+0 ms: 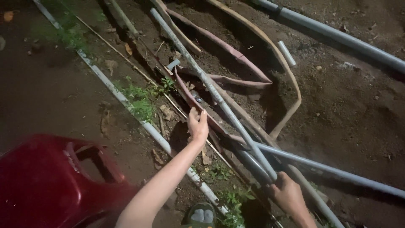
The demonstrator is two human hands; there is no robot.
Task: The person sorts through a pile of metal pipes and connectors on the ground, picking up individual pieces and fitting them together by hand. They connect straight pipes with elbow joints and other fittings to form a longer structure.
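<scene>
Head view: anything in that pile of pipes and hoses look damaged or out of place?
Yes. The reddish hoses lie flattened and kinked in the dirt, crossed over by a grey pipe that the right hand grips near its lower end. A short loose pipe offcut lies apart. The left hand reaches toward the tangle.

Dark bare soil (350, 109), sparse green weeds (141, 101), red plastic chair (46, 181) lower left.

Under your right hand's (288, 195) fingers the long pipe (219, 101) is pale grey. Just beyond your left hand's (197, 125) fingertips the flat hose (236, 55) is dull pinkish-red over dark brown soil (346, 105). Below your left wrist, a glossy red plastic stool (46, 181); beside it, green weeds (139, 101) along a white pipe (114, 90).
</scene>
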